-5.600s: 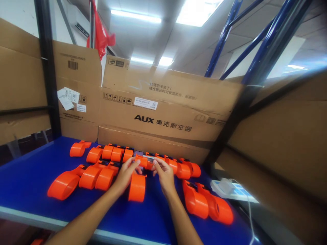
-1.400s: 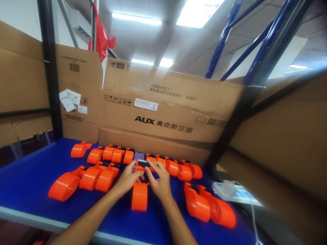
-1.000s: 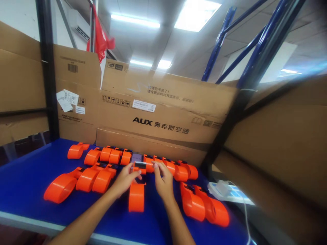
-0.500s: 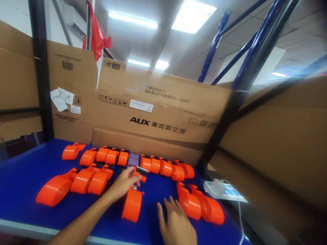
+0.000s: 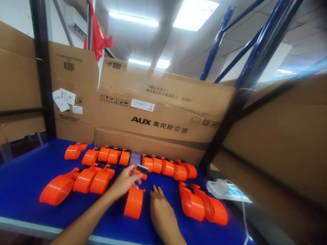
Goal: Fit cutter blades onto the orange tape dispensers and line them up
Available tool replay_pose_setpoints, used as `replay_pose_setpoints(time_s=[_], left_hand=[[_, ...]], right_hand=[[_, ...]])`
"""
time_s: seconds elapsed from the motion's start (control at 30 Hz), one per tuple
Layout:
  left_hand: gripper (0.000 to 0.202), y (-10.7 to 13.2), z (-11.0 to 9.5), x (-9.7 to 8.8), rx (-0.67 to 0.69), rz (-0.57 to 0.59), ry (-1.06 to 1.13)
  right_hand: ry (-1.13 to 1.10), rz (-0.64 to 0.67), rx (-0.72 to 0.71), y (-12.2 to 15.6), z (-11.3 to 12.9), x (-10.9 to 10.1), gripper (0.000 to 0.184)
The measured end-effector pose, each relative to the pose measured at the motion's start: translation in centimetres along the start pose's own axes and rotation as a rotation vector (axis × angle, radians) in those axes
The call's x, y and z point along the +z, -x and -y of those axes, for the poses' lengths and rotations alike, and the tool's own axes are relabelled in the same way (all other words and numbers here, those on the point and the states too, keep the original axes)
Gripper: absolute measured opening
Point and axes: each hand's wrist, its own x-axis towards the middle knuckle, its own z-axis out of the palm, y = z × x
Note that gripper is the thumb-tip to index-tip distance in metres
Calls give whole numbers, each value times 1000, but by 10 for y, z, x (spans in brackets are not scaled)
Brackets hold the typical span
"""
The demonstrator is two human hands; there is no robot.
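Observation:
An orange tape dispenser (image 5: 134, 206) lies on the blue table (image 5: 22, 183) in front of me. My left hand (image 5: 125, 182) grips its far end, where a small metal blade part (image 5: 142, 169) sits. My right hand (image 5: 159, 207) lies flat on the table just right of the dispenser, fingers stretched out, holding nothing. A row of several orange dispensers (image 5: 158, 166) stands behind my hands. Three more dispensers (image 5: 76, 182) lie to the left and two (image 5: 201, 206) to the right.
Brown cardboard boxes (image 5: 158, 115) wall in the back and right of the table. A white power strip with a cable (image 5: 224, 189) lies at the right beside the table. A dark phone (image 5: 135, 158) stands in the back row. Black and blue rack posts rise around.
My right hand has left the dispenser's far end, dropped back toward me and come to rest flat on the table. My left hand keeps its grip on the dispenser.

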Motion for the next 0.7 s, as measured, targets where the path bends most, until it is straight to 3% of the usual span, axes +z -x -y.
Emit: replay_pose_setpoints(time_s=[0.13,0.3,0.4,0.57,0.7], left_hand=[[45,0,0,-1,-2,-22,31],[50,-3,2,-6,12,-48,12],[50,-4,1,-7,14,-68,6],[38,-2,-3,-1,18,-23,48],[39,-1,-5,1,26,-49,55]], right_hand=[[-118,47,-125,-21,6,-4,60],[-396,76,-356,-44,7,-25,63],[-428,65,-309,-47,-5,-29,59],[-257,-26,-98,-37,-23,-18,40],[-202,-26,-131,-32,-16,-16,24]])
